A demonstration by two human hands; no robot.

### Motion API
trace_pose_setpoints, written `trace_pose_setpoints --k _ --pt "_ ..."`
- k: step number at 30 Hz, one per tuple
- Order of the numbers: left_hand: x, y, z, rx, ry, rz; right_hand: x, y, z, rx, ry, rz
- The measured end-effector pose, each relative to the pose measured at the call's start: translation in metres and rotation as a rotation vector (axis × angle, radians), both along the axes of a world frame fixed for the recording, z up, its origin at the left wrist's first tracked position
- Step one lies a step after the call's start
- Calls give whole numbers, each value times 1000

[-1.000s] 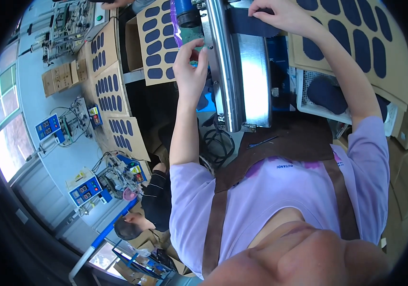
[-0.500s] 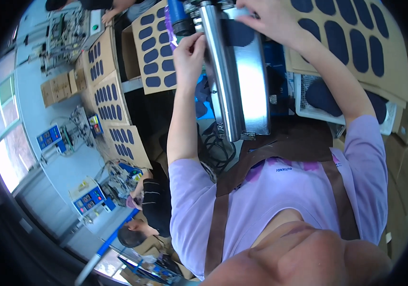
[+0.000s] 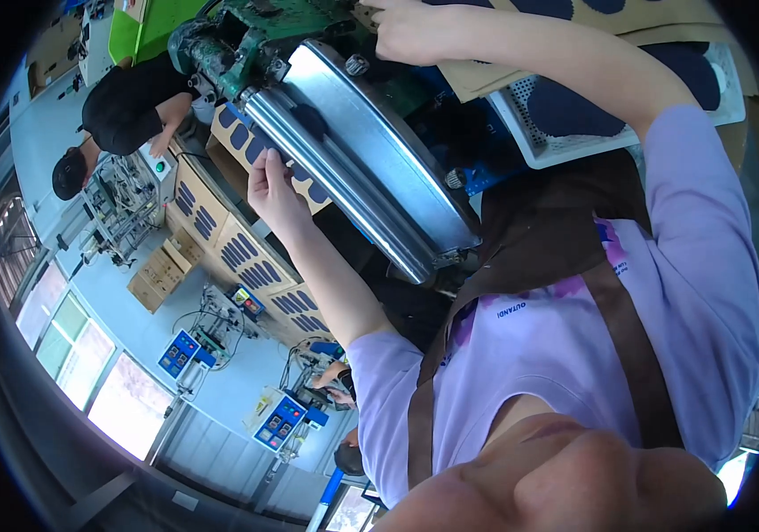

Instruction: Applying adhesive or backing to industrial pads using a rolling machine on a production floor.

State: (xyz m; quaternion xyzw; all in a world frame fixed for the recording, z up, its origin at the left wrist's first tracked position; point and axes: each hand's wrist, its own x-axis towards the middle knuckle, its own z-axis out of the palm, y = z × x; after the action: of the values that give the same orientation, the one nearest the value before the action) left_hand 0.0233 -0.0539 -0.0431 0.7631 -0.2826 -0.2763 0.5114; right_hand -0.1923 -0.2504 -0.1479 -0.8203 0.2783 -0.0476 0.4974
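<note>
In front of me stands a machine with a long shiny steel roller (image 3: 344, 191) and a broad curved metal plate (image 3: 388, 142) beside it. A dark oval pad (image 3: 310, 122) lies against the roller near its far end. My left hand (image 3: 275, 191) is on the left of the roller, thumb and fingertips pinched together; what they hold, if anything, I cannot make out. My right hand (image 3: 410, 34) is beyond the plate at the top edge, partly cut off, its visible fingers apart over cardboard.
A white perforated tray (image 3: 530, 146) with large dark pieces sits at the right. Behind it, cardboard sheets (image 3: 477, 78) carry dark oval pads. Green machine parts (image 3: 259, 35) rise at the far end. On the left, a person in black (image 3: 126, 106) works by a pale table (image 3: 135, 341) with blue control boxes (image 3: 180, 355).
My right hand has left the dark pad on the plate and reached toward the cardboard. My left hand stays beside the roller. The whole view has turned, and the pad now lies against the roller.
</note>
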Motion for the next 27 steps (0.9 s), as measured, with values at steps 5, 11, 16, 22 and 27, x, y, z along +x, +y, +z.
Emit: trace_pose_setpoints --k 5,11,16,22,27 --pt "-1 2 9 -36 -8 25 26 -6 -16 -32 69 57" --pt "-1 8 12 -47 -34 39 24 -6 -27 17 30 97" --pt "-1 10 9 -55 -19 51 20 -4 -30 63 1 135" --pt "-2 11 10 -62 -61 54 18 -4 -32 92 -20 172" --pt "-2 12 9 -64 -82 83 18 -4 -33 98 -30 189"
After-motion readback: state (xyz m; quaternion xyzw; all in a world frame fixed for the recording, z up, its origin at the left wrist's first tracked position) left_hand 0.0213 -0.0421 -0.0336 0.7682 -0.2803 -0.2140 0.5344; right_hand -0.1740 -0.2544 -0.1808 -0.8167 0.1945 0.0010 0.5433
